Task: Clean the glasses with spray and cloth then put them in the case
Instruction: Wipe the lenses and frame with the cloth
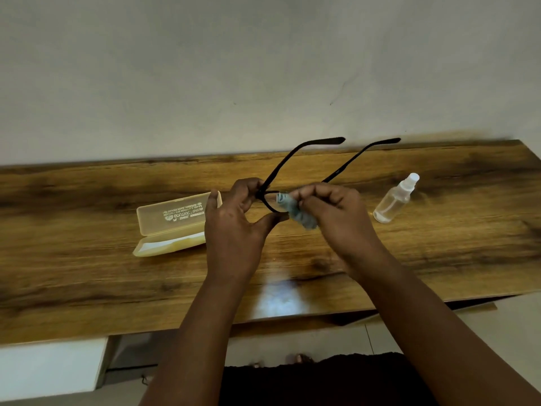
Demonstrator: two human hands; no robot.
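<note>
Single view only, head-mounted wide-angle camera, so no second view to share anything with. It looks forward and down from above the person's forearms, which enter from the bottom edge and reach up to mid-frame. The left hand (234,227) and right hand (336,215) sit close to the lens, near centre. The wooden table (87,276) runs across the middle as a band, bowed and tilted by the wide lens, its near edge low in frame and its far edge against a pale wall (205,68) that fills the upper part. Floor and dark clothing show at the bottom.
</note>
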